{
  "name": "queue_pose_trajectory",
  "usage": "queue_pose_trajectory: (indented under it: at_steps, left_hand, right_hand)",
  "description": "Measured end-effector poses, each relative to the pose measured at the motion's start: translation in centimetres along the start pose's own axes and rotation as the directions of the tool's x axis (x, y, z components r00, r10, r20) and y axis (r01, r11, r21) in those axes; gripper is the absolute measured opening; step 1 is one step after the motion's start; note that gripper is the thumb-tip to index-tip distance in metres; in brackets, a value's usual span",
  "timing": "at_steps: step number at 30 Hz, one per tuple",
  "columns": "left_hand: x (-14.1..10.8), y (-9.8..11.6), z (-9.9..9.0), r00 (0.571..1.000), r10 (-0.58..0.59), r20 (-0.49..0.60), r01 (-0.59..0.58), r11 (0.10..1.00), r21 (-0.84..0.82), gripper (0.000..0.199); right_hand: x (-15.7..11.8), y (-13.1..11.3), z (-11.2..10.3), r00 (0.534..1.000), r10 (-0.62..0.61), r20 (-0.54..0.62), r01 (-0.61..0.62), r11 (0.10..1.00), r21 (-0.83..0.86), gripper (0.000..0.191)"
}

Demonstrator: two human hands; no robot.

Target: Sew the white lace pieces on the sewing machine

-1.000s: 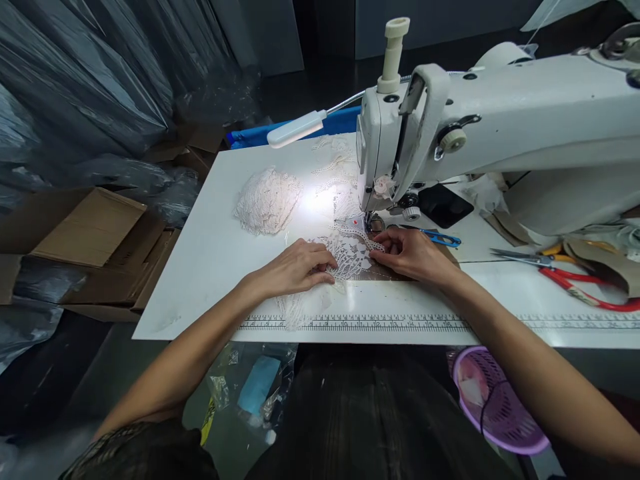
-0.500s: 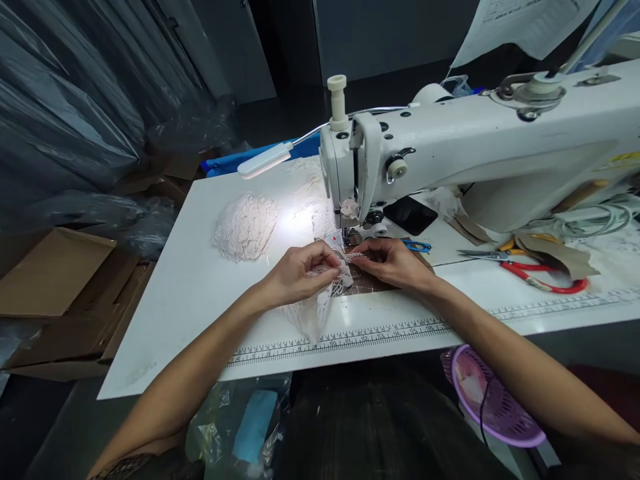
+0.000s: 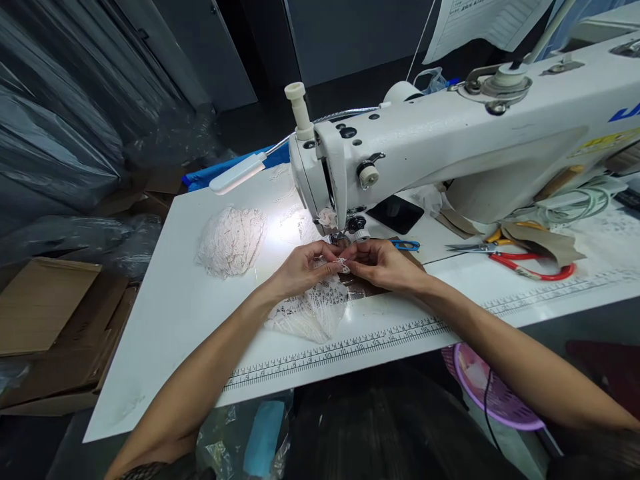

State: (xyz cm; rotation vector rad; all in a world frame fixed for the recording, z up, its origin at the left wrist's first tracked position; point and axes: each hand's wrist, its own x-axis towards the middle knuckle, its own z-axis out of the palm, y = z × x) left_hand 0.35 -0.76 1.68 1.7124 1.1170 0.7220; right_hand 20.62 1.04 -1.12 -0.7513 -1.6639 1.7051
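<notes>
Pale pink lace [image 3: 320,303] hangs between my hands and spreads onto the white table in front of the sewing machine [image 3: 400,153]. My left hand [image 3: 306,270] pinches its upper edge between thumb and fingers. Close against it, my right hand [image 3: 377,265] pinches the same lace edge, and the fingertips nearly meet. Both hands are just in front of the needle and presser foot, which the fingers partly hide. To the left a bundle of the same pale lace [image 3: 233,241] lies under the lamp's light.
A small lamp [image 3: 237,175] reaches over the table's left side. Behind my right hand lie a black phone [image 3: 396,213] and blue thread snips [image 3: 406,245]. Red-handled scissors [image 3: 533,267] rest farther right. A printed ruler [image 3: 345,352] runs along the front edge; a purple basket [image 3: 520,417] stands below.
My hands have come together at the lace edge. The lace below them has spread out wider on the table. The view has shifted slightly to the right.
</notes>
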Motion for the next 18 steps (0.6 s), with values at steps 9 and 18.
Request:
queue_pose_trajectory:
  at_steps: [9, 18]
  left_hand:
    - [0.2, 0.0, 0.3, 0.991, -0.006, -0.131, -0.001, 0.999, -0.054, 0.030]
    - [0.1, 0.0, -0.1, 0.988, -0.010, -0.153, -0.022, 0.979, -0.204, 0.035]
  right_hand:
    - [-0.7, -1.3, 0.5, 0.998, -0.057, 0.023, 0.061, 0.983, -0.172, 0.015]
    - [-0.5, -0.3, 0.4, 0.993, -0.116, 0.012, 0.117, 0.982, -0.146, 0.025]
